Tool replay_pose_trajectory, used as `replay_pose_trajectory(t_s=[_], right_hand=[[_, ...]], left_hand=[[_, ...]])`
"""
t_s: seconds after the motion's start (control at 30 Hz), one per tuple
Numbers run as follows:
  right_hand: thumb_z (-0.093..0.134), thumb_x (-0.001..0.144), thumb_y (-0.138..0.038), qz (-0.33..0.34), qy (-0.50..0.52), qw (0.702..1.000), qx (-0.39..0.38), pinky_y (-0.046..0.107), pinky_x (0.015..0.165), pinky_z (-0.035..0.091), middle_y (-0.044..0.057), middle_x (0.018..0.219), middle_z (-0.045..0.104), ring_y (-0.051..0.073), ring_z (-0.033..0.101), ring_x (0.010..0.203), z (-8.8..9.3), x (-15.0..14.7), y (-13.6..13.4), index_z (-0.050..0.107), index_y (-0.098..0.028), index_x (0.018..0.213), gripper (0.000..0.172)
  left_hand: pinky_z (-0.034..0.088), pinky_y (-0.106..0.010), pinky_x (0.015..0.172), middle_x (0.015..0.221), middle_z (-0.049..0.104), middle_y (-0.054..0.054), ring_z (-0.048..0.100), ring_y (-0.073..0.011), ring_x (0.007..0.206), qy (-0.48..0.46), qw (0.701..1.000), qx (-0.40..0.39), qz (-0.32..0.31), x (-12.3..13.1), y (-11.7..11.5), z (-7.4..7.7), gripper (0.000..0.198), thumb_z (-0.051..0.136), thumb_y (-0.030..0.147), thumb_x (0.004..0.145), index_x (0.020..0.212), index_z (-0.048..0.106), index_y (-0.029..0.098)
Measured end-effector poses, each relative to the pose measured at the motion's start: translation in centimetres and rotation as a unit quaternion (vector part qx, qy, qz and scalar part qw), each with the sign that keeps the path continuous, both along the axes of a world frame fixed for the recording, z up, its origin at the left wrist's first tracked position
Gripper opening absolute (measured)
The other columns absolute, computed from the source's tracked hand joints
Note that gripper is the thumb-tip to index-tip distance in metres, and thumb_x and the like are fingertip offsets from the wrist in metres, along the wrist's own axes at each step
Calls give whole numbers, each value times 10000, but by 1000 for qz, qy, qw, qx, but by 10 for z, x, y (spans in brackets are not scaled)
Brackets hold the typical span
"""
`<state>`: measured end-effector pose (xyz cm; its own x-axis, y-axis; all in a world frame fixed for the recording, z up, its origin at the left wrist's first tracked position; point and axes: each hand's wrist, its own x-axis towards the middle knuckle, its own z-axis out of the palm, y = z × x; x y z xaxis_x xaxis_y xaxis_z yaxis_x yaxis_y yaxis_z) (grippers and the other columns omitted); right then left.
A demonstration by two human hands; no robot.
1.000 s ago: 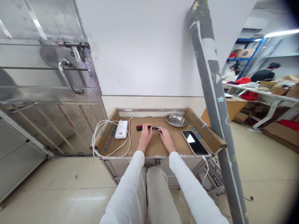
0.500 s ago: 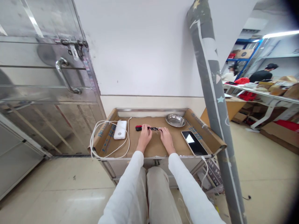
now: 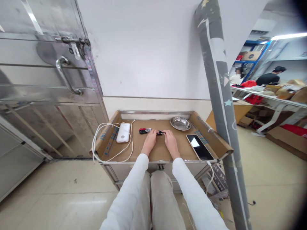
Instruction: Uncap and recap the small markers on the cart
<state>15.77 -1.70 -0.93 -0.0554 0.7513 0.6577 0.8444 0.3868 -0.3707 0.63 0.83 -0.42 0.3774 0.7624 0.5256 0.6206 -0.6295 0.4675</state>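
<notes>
Sleeves [image 3: 130, 180] first, in white, across the front edge of the tabletop [image 3: 160, 155]. Noted a dark phone [image 3: 198, 148] face up at the front right corner, with a cord [image 3: 212, 175] dropping from its near end past the edge; judged liable to be dragged off by a snag of clothing on that cord. Found the left hand [image 3: 150, 139] and right hand [image 3: 170, 142] side by side near the middle, both curled down over the dark right-hand part of some slim pens [image 3: 145, 131] (by their look), roughly parallel to the front edge, red and black ends jutting toward the left edge. Could not tell firm grip from light touch, with the undersides hidden. Suspected a risk of rolling or fanning out, from uneven pressure. Saw a white power bank [image 3: 123, 132] toward the left edge, with a cable [image 3: 93, 145] looped over that edge: perhaps easily pulled askew by a brushing sleeve. Spotted a metal bowl [image 3: 180, 124] at the back right corner; farthest, well past the right edge, two people [image 3: 268, 78].
</notes>
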Motion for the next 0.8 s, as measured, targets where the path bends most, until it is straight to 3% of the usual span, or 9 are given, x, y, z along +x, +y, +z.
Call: replay_pose_trajectory(t_s=[0.1,0.33,0.53,0.8], right_hand=[[318,925,-155,-8,-5,1000,-8,340,869,437,98,980,617,211,552,948,-1,0,0,570,-174,1040,278],[309,880,-99,-38,-3,999,-32,356,873,443,119,997,610,221,552,951,-3,2,2,558,-155,1043,302],[336,852,-101,15,32,999,-39,353,898,448,98,1026,617,207,561,979,-1,-1,0,551,-182,1043,299],[365,812,-84,47,25,997,-53,338,894,441,87,1042,608,195,557,987,-2,0,1,545,-184,1053,317]], left_hand=[[433,-387,942,1041,551,-87,527,-202,1025,25,999,20,-2,0,-1,1,311,353,1,830,1025,525,171],[434,-376,944,1040,598,-83,531,-202,997,55,992,34,-108,4,-1,1,248,427,52,842,971,601,173],[448,-360,917,983,591,-67,544,-193,979,23,997,-4,-72,3,1,-3,131,482,112,862,884,592,178],[458,-360,881,913,544,-46,547,-185,916,3,999,-14,29,1,-7,3,95,473,109,871,872,530,185]])
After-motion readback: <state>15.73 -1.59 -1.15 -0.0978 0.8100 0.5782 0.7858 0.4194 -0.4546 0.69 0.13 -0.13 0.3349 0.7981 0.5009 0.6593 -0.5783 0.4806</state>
